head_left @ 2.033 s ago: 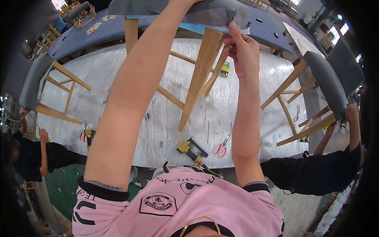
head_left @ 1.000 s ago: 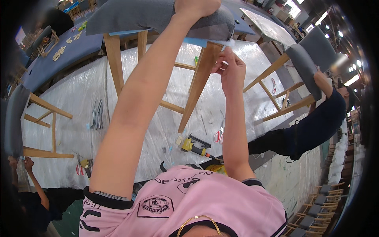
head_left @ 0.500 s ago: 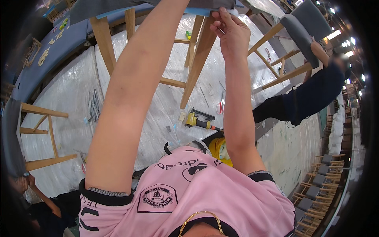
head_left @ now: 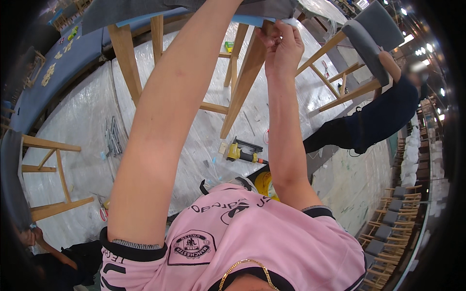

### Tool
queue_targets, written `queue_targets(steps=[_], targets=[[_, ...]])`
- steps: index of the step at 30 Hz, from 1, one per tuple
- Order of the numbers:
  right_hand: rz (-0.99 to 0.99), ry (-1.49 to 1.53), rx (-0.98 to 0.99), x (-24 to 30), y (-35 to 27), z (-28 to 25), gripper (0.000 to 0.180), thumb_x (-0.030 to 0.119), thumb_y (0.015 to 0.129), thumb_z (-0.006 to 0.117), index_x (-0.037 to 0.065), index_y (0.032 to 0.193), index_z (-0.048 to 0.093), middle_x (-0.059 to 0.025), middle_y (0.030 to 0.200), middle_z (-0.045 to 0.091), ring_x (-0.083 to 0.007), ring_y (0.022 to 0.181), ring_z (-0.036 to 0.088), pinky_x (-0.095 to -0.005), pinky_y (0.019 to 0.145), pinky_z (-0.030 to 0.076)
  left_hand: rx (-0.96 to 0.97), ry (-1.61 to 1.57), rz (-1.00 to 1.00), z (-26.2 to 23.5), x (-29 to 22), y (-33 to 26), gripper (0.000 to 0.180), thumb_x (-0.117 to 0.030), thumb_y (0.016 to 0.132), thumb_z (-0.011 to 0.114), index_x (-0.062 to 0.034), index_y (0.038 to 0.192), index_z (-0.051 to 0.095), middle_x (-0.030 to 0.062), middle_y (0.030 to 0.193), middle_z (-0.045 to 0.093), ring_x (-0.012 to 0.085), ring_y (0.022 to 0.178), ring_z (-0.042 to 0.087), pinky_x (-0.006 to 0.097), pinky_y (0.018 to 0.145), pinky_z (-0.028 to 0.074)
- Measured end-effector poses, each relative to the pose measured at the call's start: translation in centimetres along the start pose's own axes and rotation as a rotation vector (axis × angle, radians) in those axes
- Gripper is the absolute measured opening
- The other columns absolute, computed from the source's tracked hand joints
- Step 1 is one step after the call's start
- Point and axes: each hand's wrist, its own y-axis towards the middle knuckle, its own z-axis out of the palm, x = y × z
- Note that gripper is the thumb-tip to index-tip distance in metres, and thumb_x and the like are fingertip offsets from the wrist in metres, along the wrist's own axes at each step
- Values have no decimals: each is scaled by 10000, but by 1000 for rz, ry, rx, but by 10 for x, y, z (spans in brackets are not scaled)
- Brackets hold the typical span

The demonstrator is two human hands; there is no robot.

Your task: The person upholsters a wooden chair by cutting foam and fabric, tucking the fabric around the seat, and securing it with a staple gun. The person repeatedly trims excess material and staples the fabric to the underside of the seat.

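Black lettering and a shield-shaped crest [head_left: 191, 247] mark the person's pink shirt [head_left: 291, 247]. The chair [head_left: 243, 85] stands on the film-covered bench [head_left: 187, 160], back from its near edge, with pale wooden legs, a grey seat cover [head_left: 274, 9] and a light-blue layer [head_left: 248, 20] along the underside. The right hand [head_left: 285, 46], thumb and fingertips drawn close, is at that lower edge beside a leg top; whether it grips anything I cannot tell. The left hand is beyond the view. A yellow-and-black staple gun [head_left: 240, 153] lies toward the bench's near edge.
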Motion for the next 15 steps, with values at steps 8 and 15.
queue_targets(steps=[8,15], targets=[[99,-183,-6,19,-1,-4,184,165,949,694,-8,906,647,-30,666,571,-118,515,538,-380,677,643,-62,-14,23,2,-3,-2,359,-333,876,595,-46,939,801,256,982,747,406,972,733,489,914,567],[130,-71,80,19,20,-19,193,181,966,695,2,899,680,-29,677,604,-99,508,532,-368,634,615,-56,32,42,13,2,7,358,-366,875,601,-84,946,810,225,1000,755,392,977,734,481,908,571]])
